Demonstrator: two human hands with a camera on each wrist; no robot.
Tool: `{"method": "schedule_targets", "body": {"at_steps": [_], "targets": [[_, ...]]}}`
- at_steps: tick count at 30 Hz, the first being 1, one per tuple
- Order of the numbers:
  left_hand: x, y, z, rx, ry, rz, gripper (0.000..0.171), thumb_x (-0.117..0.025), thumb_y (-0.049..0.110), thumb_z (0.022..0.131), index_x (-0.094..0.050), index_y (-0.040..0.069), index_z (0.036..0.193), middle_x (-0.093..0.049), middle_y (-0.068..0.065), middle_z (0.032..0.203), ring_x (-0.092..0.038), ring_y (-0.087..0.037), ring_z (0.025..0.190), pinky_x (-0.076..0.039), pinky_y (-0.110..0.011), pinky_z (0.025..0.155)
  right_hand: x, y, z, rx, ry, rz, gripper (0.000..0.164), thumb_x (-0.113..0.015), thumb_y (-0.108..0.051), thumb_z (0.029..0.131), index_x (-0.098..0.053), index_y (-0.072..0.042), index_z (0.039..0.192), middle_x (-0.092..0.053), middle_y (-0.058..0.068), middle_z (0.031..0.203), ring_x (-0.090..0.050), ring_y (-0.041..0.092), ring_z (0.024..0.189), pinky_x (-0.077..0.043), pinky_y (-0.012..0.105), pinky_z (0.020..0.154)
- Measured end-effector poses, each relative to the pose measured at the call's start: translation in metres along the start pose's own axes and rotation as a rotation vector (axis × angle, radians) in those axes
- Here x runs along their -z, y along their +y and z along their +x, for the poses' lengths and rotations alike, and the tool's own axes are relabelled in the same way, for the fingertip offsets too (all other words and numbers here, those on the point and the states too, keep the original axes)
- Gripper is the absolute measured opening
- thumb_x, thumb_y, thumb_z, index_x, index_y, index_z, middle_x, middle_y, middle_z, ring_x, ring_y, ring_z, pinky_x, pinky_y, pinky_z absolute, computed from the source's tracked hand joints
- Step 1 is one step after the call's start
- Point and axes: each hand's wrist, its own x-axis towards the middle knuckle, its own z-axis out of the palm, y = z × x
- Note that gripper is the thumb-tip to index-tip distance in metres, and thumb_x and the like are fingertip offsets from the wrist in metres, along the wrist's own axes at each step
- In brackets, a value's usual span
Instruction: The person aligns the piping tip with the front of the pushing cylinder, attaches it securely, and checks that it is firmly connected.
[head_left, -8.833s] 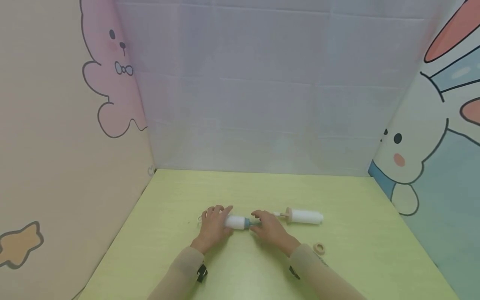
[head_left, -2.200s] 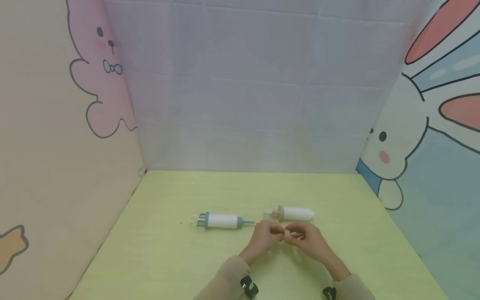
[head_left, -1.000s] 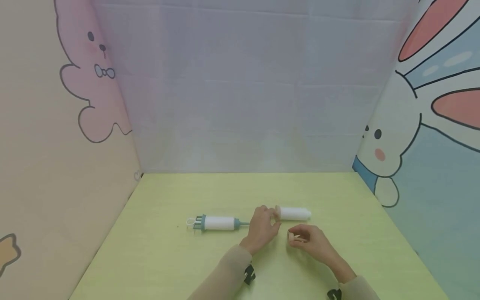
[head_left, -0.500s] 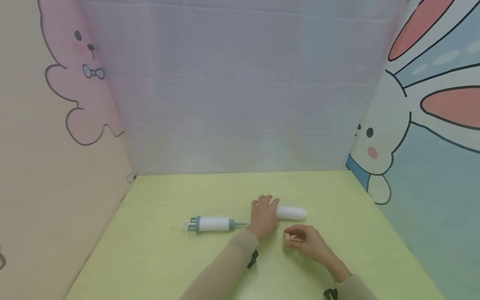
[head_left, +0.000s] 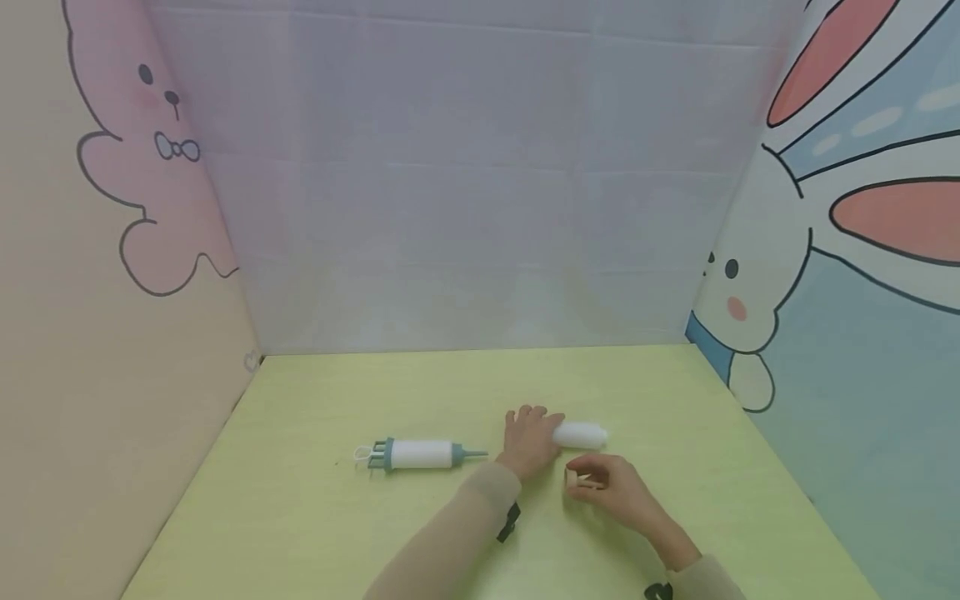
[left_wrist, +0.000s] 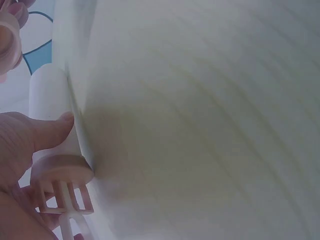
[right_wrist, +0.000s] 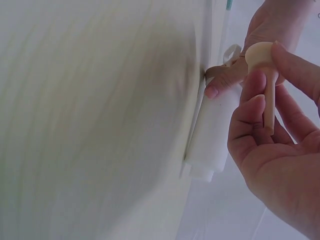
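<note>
My right grip (head_left: 618, 493), nearest: pinching a peach plastic nozzle, round cup with a thin stem (right_wrist: 270, 100); cup faces left, stem runs back toward my palm. A white cylinder with teal ends, teal spout and white loop (head_left: 422, 454) lies sideways on the yellow surface (head_left: 360, 542), spout pointing right. Just past its tip, my left grip (head_left: 531, 442) is curled round a white cylinder with peach slotted collar (head_left: 581, 434), plain end right. Behind: pale creased backdrop (head_left: 450, 183).
</note>
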Motion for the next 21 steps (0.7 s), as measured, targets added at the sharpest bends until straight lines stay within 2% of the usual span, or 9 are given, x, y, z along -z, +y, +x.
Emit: {"method": "schedule_targets", "body": {"at_steps": [9, 16, 21], "targets": [[-0.0035, 0.0008, -0.0010, -0.003, 0.019, -0.047, 0.040, -0.071, 0.034, 0.084, -0.063, 0.030, 0.122, -0.062, 0.001, 0.107, -0.056, -0.020, 0.091, -0.043, -0.040, 0.074, 0.0016, -0.0004, -0.0024, -0.002, 0.017, 0.006, 0.034, -0.075, -0.012, 0.082, -0.065, 0.005, 0.109, -0.065, 0.016, 0.107, -0.064, 0.032, 0.096, -0.051, 0.025, 0.078], [0.0000, 0.0007, -0.0017, 0.012, 0.022, -0.052, 0.032, -0.068, 0.030, 0.086, -0.065, 0.028, 0.118, -0.062, 0.000, 0.099, -0.056, -0.019, 0.083, -0.043, -0.039, 0.070, 0.0049, -0.0001, -0.0030, -0.011, 0.045, -0.024, 0.032, -0.076, -0.014, 0.082, -0.066, 0.003, 0.108, -0.066, 0.013, 0.105, -0.065, 0.030, 0.095, -0.051, 0.025, 0.078], [0.0027, 0.0016, -0.0026, 0.023, 0.018, -0.060, 0.037, -0.070, 0.027, 0.083, -0.065, 0.028, 0.120, -0.061, -0.001, 0.100, -0.055, -0.020, 0.084, -0.043, -0.039, 0.070, 0.0095, -0.0017, -0.0069, -0.022, 0.060, -0.027, 0.033, -0.076, -0.015, 0.082, -0.066, 0.003, 0.108, -0.066, 0.013, 0.105, -0.065, 0.028, 0.095, -0.051, 0.026, 0.078]]}}
